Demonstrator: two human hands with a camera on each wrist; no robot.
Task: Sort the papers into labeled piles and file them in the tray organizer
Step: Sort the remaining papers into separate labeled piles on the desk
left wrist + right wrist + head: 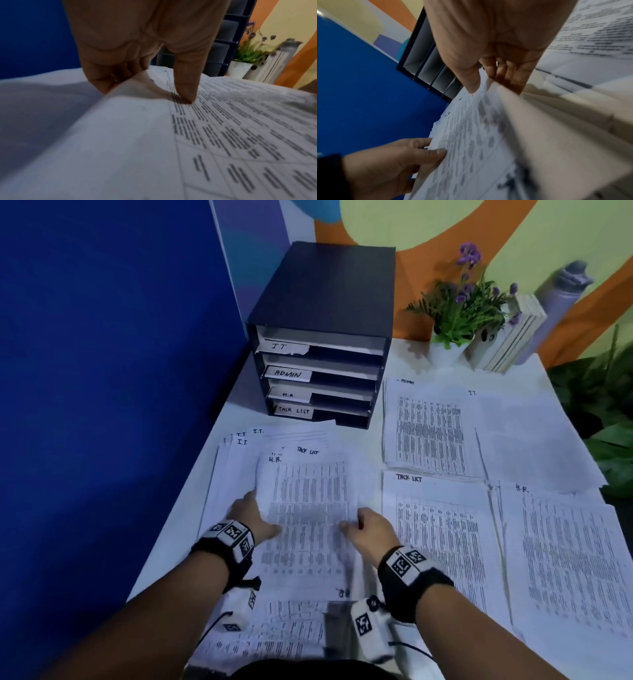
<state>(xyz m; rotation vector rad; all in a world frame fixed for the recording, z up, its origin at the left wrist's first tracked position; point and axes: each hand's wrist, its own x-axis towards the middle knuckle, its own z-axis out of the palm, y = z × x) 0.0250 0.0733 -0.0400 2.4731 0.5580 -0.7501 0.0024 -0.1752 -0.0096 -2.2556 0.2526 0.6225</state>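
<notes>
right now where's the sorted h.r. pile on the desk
In the head view the H.R. pile lies at the near right of the table, right of the TASK LIST pile and in front of the I.T. pile.

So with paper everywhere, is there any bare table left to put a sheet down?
Little. A bare white strip runs between the black tray organizer and the ADMIN pile, down past the unsorted heap. Another lies before the white flower pot. The right half is crowded with four sorted piles.
</notes>
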